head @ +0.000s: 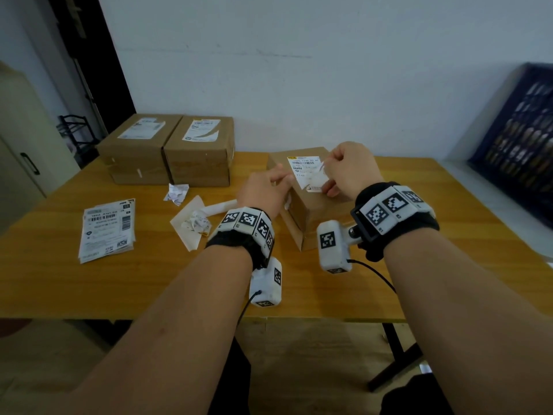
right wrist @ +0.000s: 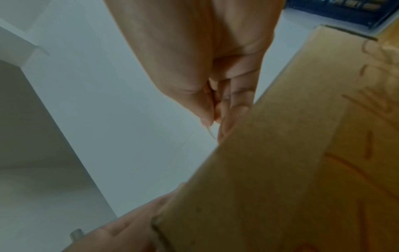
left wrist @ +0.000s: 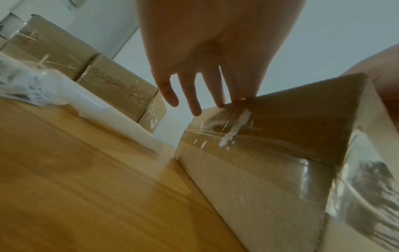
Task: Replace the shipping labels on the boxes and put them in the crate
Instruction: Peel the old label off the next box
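- A brown cardboard box (head: 311,205) sits near the middle of the wooden table (head: 419,265), a white shipping label (head: 308,173) on its top face, its right edge lifted off the cardboard.
- The right hand (head: 350,166) is above the box's far right side, fingers curled, thumb and fingertips pinching the raised edge of the label (the right wrist view shows thumb pressed against fingers, though the paper itself is barely visible there).
- The left hand (head: 264,190) rests on the box's left top edge; in the left wrist view its fingers (left wrist: 195,95) are straight and spread, two of them touching the top rim, gripping nothing.
- Clear tape bands the side of the box, with torn white scraps stuck to it.
- Left of the box lie two crumpled paper balls (head: 196,221), one on a sheet of backing paper (head: 188,226), and a rolled white strip.
- Farther left, near the table's front, lies a small stack of fresh labels (head: 107,230), printed side up.
- Two more boxes (head: 167,148) stand touching side by side at the table's far left, each bearing a label.
- A dark blue crate (head: 517,139) stands tilted at the right, beyond the table's edge.
- A pale wall runs behind the table; a cabinet stands at far left beside a dark doorway.
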The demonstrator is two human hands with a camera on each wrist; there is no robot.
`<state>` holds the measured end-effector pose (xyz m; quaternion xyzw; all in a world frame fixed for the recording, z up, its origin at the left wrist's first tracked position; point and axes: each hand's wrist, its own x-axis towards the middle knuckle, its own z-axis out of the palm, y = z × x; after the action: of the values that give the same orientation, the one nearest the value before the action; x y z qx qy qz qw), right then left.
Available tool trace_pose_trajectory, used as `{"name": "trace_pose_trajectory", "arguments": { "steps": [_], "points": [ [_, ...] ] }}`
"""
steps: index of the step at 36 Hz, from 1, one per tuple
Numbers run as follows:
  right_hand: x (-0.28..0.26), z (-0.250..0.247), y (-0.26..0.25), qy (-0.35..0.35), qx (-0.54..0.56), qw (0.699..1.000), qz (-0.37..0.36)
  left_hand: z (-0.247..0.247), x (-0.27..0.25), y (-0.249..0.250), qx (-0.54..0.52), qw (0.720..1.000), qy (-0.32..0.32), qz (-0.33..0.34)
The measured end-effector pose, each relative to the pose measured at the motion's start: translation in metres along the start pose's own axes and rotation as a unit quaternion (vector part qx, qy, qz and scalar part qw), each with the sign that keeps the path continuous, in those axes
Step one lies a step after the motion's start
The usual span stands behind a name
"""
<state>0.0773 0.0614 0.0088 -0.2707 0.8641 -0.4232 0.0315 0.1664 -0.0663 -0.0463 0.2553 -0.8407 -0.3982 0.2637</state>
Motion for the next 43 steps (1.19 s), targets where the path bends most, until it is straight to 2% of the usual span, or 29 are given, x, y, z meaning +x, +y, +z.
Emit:
{"name": "trace_pose_trajectory", "arguments": {
  "steps": [6, 10, 18, 25, 31, 34, 37, 43],
  "points": [
    [0.000, 0.003, -0.001, 0.114, 0.071, 0.991, -0.012, 0.000, -0.003, 0.002, 0.000, 1.000, 0.002, -0.001],
    [-0.003, 0.005, -0.001, 0.140, 0.113, 0.983, -0.030, -0.003, -0.004, 0.003, 0.011, 1.000, -0.001, -0.004],
    [-0.001, -0.005, -0.011, 0.212, 0.124, 0.966, -0.075, -0.009, -0.006, 0.008, 0.053, 0.998, -0.012, 0.012],
    [-0.007, -0.006, -0.010, 0.167, 0.104, 0.977, -0.081, -0.012, -0.005, 0.016, 0.066, 0.996, -0.050, 0.033],
    [-0.014, 0.009, -0.021, 0.119, 0.098, 0.983, -0.096, -0.046, 0.000, 0.015, 0.044, 0.998, 0.049, 0.006],
    [-0.020, 0.025, -0.033, 0.100, 0.089, 0.983, -0.123, -0.070, 0.000, 0.008, 0.084, 0.994, 0.067, -0.038],
    [-0.024, 0.046, -0.047, 0.070, 0.060, 0.985, -0.146, -0.094, -0.003, -0.003, 0.154, 0.983, 0.054, -0.089],
    [-0.032, 0.095, -0.066, -0.016, 0.009, 0.986, -0.164, -0.126, -0.006, -0.052, 0.199, 0.961, 0.053, -0.185]
  ]
}}
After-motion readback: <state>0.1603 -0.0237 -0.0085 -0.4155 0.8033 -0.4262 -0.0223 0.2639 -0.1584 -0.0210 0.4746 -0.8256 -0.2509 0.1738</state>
